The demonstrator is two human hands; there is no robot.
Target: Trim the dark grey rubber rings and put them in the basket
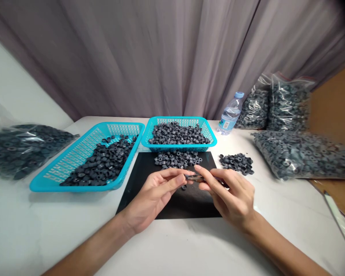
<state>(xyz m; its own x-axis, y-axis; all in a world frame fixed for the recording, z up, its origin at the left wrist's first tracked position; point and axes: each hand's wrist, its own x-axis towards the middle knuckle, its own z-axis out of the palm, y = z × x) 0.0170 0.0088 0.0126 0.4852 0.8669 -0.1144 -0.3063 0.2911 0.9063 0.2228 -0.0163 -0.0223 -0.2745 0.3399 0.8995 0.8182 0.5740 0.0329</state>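
In the head view, the left hand brings its thumb and forefinger together in a narrow pinch at a small dark part, mostly covered by the fingertips, while its other fingers curl loosely beneath. The right hand has its fingers closed around a slim metal tool, forefinger laid along the top; the tool's shiny tip reaches the left fingertips. Both hands meet above a smooth black mat on a white, glossy table.

The pinched part shows only as a dark edge, so its shape cannot be told. A loose ring lies on the mat just below the hands. Beyond them, a heap of matte dark-grey rings sits on the mat, and a smaller pile rests on the table to the right.

Similar short, hollow pieces fill much of the turquoise lattice-walled plastic rear basket and left basket. Clear, crinkled plastic bags bulge with more, near a ribbed water bottle.
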